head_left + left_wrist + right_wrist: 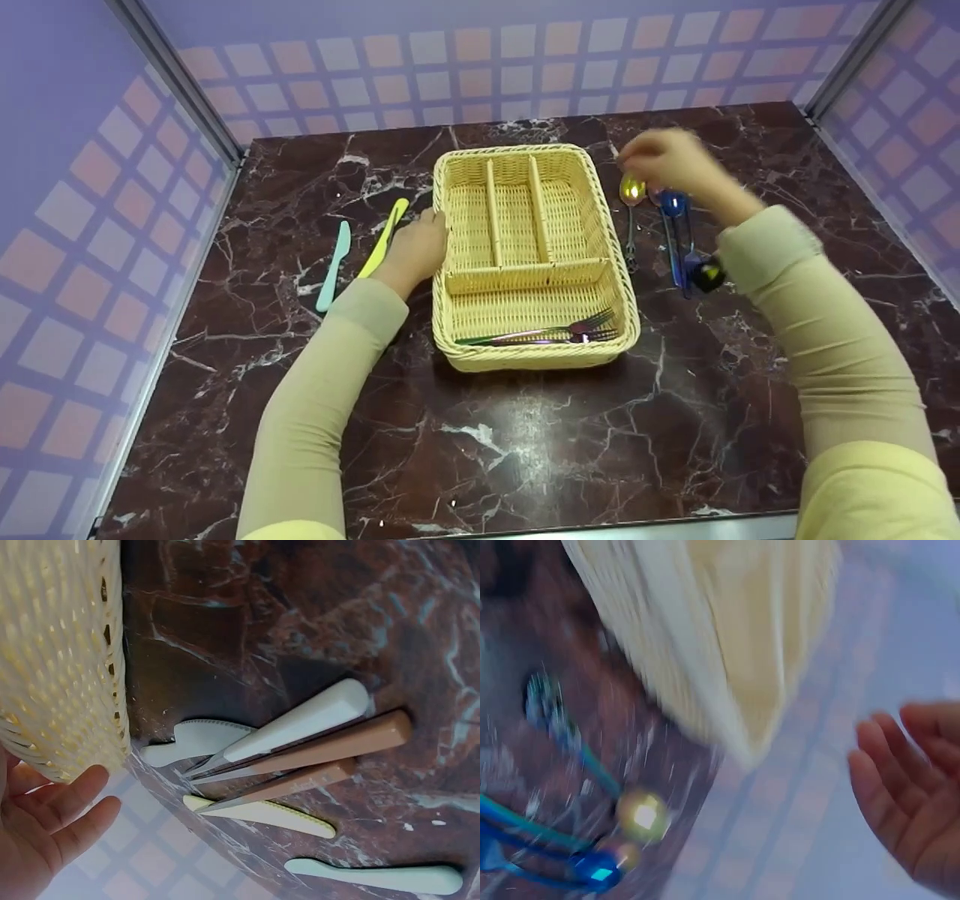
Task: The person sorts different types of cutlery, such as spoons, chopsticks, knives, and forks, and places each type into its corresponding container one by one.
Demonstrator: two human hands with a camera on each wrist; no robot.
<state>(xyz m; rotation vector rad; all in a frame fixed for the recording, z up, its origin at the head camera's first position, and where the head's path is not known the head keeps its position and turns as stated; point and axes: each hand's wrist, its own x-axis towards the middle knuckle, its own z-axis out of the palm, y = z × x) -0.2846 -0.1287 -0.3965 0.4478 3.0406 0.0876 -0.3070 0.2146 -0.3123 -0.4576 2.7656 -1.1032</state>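
A cream woven basket (442,300) has three long compartments at the back and one wide compartment in front. Dark iridescent forks (585,328) lie in that front compartment. My left hand (418,244) touches the basket's left side, and its fingers (79,795) lie beside the weave in the left wrist view. Over the far right corner area, my right hand (664,159) is raised and blurred, its fingers loosely bent with nothing in them. Below it lie a gold-bowled spoon (632,189) and a blue-bowled spoon (673,204), with more shiny cutlery alongside.
Left of the basket lie a mint knife (334,266), a yellow knife (386,236), a white-handled knife (307,720) and two brown-handled knives (337,741). Tiled panels (517,71) enclose the dark marbled table (510,442) at the back and sides.
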